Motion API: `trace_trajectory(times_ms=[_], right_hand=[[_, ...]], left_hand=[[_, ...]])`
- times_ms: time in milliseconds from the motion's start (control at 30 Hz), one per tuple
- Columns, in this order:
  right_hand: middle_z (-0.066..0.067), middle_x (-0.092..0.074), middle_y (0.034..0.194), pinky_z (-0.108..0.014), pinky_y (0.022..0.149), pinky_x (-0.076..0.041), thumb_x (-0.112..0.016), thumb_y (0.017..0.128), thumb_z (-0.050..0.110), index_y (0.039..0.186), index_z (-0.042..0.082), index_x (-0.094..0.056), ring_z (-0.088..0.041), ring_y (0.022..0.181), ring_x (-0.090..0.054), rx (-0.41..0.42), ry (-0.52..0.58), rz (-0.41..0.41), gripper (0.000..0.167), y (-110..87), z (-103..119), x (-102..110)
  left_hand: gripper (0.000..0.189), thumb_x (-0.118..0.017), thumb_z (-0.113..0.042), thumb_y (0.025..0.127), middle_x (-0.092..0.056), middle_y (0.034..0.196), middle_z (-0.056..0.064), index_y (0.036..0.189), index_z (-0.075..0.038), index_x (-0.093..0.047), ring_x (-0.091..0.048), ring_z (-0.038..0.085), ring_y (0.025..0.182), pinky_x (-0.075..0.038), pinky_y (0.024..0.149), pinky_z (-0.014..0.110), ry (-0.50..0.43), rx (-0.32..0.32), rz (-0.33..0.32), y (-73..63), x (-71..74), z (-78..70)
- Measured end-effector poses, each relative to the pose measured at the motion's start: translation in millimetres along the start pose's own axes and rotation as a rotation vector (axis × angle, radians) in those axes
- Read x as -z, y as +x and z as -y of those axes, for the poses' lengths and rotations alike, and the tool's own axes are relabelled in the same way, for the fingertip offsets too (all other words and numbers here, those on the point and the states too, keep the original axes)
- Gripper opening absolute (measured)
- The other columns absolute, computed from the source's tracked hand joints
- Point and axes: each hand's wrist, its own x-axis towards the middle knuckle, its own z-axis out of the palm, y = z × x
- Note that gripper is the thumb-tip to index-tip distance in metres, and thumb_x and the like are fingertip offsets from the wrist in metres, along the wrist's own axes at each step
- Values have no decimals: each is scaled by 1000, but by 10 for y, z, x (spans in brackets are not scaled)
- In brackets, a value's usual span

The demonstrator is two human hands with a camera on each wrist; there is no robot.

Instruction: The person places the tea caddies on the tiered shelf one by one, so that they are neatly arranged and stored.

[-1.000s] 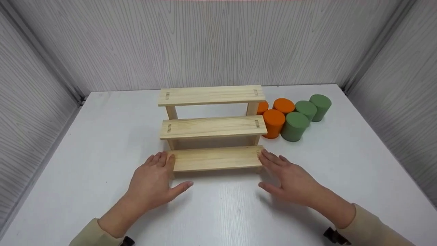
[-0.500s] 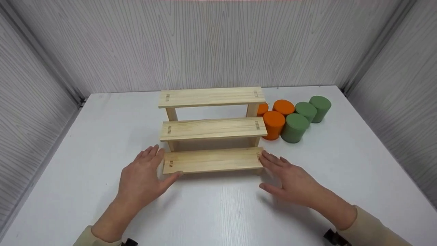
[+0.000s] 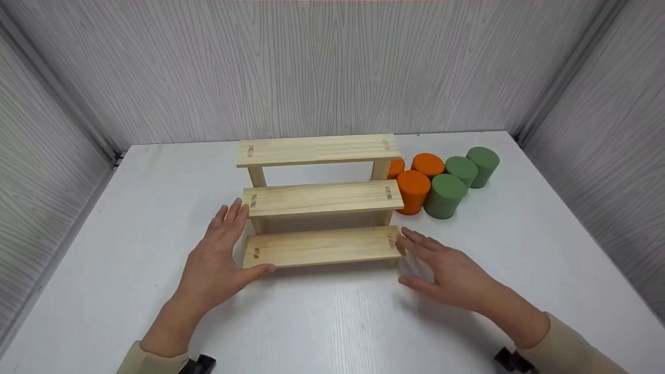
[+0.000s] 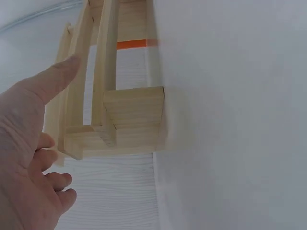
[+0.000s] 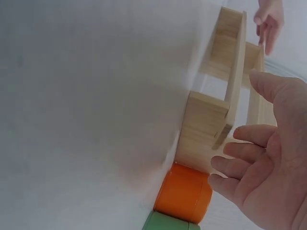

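Observation:
A three-step wooden stand [image 3: 322, 248] of pale boards on short legs stands mid-table in the head view. Beside its left end is my left hand [image 3: 210, 267], fingers extended toward the middle board and thumb stretched to the front corner of the lowest board. At the other end, my right hand [image 3: 454, 272] has its fingertips right at the end of the lowest board, thumb apart and fingers loosely extended. Neither hand grips anything. The right wrist view shows the stand [image 5: 235, 81] beyond the relaxed fingers [image 5: 230, 166]; the left wrist view shows its underside [image 4: 132, 108].
Right of the stand, a cluster of orange cylinders [image 3: 413, 192] and green cylinders [image 3: 445, 196] stands on the white table [image 3: 332, 327]. One orange cylinder is partly hidden behind the stand. Pale wood-grain panels [image 3: 322, 67] enclose the back and both sides.
My left hand has slid off the lowest board, moving left and then forward beside the stand. My right hand stays near the right end. The whole view has shifted slightly.

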Motion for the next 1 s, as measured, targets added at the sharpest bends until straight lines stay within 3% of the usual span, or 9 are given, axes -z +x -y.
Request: trace_trajectory(times_ms=[200,400,467,533,633,700,900,1000], right_hand=[[-6,-48,163,-55,112,-49,-78,99,36,162,17,-47,-32,142,-55,-36,64,-160,73,6,-150,222],[-9,-61,151,-58,110,-50,-85,94,21,154,12,-57,-33,135,-61,-91,124,-394,67,38,-437,419],[-12,-66,145,-55,109,-51,-85,93,20,152,10,-59,-33,132,-64,-131,150,-460,65,56,-550,459],[-13,-67,143,-44,110,-53,-86,93,20,151,9,-60,-32,129,-66,-182,196,-506,65,76,-662,487],[-12,-65,146,-24,106,-52,-85,93,26,153,9,-58,-29,129,-66,-266,266,-529,68,111,-816,509],[-11,-62,150,-20,105,-52,-85,94,32,155,10,-56,-28,130,-65,-314,303,-523,72,138,-910,510],[-15,-61,149,-47,113,-50,-84,93,40,160,9,-48,-32,134,-61,-398,390,-479,82,217,-1106,497],[-16,-59,151,-51,114,-48,-83,93,43,161,8,-46,-33,136,-60,-413,419,-457,84,256,-1151,478]], left_hand=[[126,-101,-39,71,-24,175,6,169,-9,-28,-18,39,161,-46,112,63,-27,-35,22,-11,-28,111],[128,-104,-33,66,-28,174,4,169,-11,-30,-22,40,160,-47,112,62,-32,-61,15,9,-41,171],[128,-104,-32,66,-29,174,3,169,-12,-30,-22,39,160,-47,112,61,-39,-57,18,14,-43,190],[128,-104,-30,65,-30,174,2,169,-14,-31,-22,37,160,-47,112,61,-49,-50,21,12,-46,209],[127,-104,-31,65,-31,173,1,169,-16,-32,-24,36,160,-47,112,60,-60,-48,18,6,-55,237],[127,-104,-31,65,-32,173,2,169,-17,-32,-25,35,160,-47,113,59,-62,-50,16,5,-62,252],[128,-104,-32,64,-32,173,1,169,-18,-32,-27,33,159,-42,118,56,-77,-48,22,27,-74,282],[128,-104,-33,64,-31,173,0,169,-19,-31,-27,32,159,-39,120,54,-85,-41,28,27,-77,293]])
